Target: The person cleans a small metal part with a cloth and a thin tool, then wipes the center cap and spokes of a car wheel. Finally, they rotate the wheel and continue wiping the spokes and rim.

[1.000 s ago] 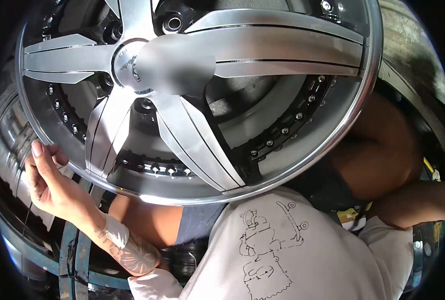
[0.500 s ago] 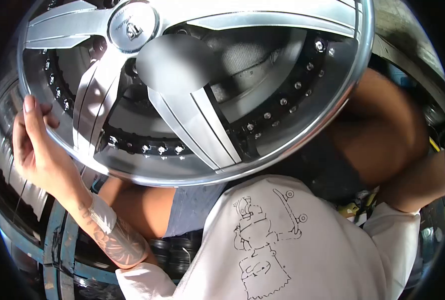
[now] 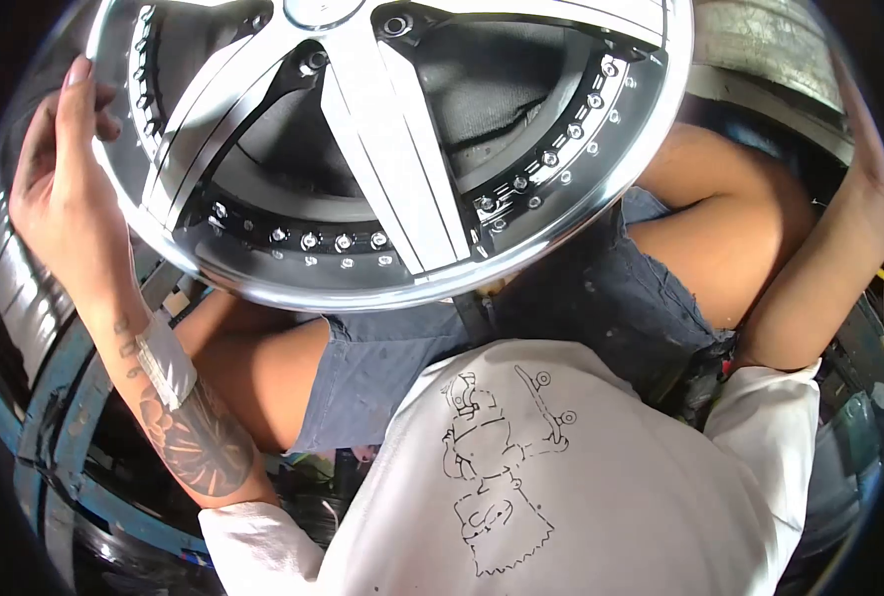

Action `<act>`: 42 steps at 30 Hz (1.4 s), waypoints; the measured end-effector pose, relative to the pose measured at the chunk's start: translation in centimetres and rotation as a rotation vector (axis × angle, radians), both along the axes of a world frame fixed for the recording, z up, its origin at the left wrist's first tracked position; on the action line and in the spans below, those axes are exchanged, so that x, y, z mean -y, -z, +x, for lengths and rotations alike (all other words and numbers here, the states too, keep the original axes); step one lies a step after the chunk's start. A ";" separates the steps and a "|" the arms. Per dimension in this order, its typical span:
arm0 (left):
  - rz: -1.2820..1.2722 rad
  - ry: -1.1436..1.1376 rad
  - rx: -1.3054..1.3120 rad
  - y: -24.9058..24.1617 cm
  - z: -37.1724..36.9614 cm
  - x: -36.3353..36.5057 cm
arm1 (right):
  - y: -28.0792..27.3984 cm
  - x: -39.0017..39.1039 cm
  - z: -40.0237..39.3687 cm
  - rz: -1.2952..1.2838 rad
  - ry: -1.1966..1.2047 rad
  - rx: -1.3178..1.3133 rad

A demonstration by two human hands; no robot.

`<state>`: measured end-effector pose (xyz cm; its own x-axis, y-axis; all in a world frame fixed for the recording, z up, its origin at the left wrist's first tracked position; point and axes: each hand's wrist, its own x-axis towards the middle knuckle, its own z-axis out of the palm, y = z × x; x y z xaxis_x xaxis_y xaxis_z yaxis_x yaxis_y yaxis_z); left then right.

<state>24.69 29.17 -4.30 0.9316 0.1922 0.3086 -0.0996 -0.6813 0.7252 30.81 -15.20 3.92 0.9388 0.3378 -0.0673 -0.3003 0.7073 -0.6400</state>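
A large silver alloy wheel rim (image 3: 392,149) fills the top middle, tilted above my lap. It has broad polished spokes, a dark inner ring with several bolts and a bright outer lip. My left hand (image 3: 65,179) is closed at the rim's left edge, thumb up and fingers curled against the lip; the full contact is partly hidden. Off at the far right, my right hand (image 3: 869,149) is raised and apart from the rim. It shows nearly edge-on, with its fingers stretched out and partly cut off by the dark border of the view.
A blue metal frame (image 3: 40,407) runs along the lower left, beside shiny dark rounded metal (image 3: 30,288). At the upper right lies a dull grey cylindrical metal piece (image 3: 760,40). My bent legs and dark shorts (image 3: 382,368) are under the rim.
The rim has moved up and away from my body and turned slightly. My left hand has risen with it. My right hand has lifted from lower right to upper right.
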 end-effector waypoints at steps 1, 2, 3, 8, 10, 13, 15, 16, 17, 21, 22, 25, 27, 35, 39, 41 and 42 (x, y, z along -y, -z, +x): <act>-0.016 -0.010 0.001 -0.2 -0.2 0.2 | -0.2 -0.3 -0.1 -0.010 -0.014 0.015; -0.033 -0.021 0.005 -0.3 -0.4 0.2 | -0.2 -0.7 -0.2 -0.021 -0.027 0.034; 0.011 -0.014 -0.016 -0.3 -0.5 -0.5 | -0.4 -1.2 -0.3 -0.030 -0.041 0.052; -0.161 0.053 -0.094 0.1 -2.2 -1.6 | -0.6 -3.5 -0.7 -0.085 -0.105 0.110; -0.050 0.072 -0.181 -0.1 -3.3 -1.4 | 0.1 -4.2 -1.9 -0.108 -0.084 0.123; -0.055 0.079 -0.177 -0.2 -3.9 -1.8 | 1.2 -4.1 -2.5 -0.113 -0.035 0.123; -0.115 0.064 -0.187 -0.2 -4.2 -2.4 | 1.4 -4.8 -2.7 -0.163 -0.043 0.126; -0.145 0.056 -0.192 -0.3 -4.4 -2.7 | 1.6 -5.0 -2.7 -0.180 -0.081 0.123; -0.150 0.024 -0.183 -0.7 -4.8 -2.6 | 1.8 -5.3 -2.9 -0.191 -0.059 0.107; -0.288 -0.020 -0.255 -1.1 -5.8 -2.8 | 2.7 -6.5 -3.3 -0.270 0.029 0.053; -0.206 -0.032 -0.293 -2.0 -5.9 -2.5 | 3.0 -6.7 -3.5 -0.295 0.117 0.013; 0.036 -0.043 -0.252 -1.7 -5.9 -3.1 | 3.5 -7.9 -4.2 -0.295 0.136 -0.078; 0.039 -0.098 -0.276 -2.7 -5.7 -4.3 | 3.7 -8.5 -4.2 -0.320 0.148 -0.082; 0.341 -0.062 -0.219 -0.9 -5.1 -5.1 | 4.4 -7.9 -3.1 -0.333 0.202 -0.141; 0.333 0.016 -0.300 -1.1 -5.1 -3.5 | 3.5 -7.7 -2.2 -0.315 0.202 -0.124; 0.378 -0.010 -0.324 -1.0 -4.9 -3.3 | 2.2 -7.8 -2.1 -0.318 0.267 -0.121; 0.405 -0.022 -0.336 -1.0 -4.7 -3.3 | 1.6 -7.5 -2.1 -0.316 0.301 -0.122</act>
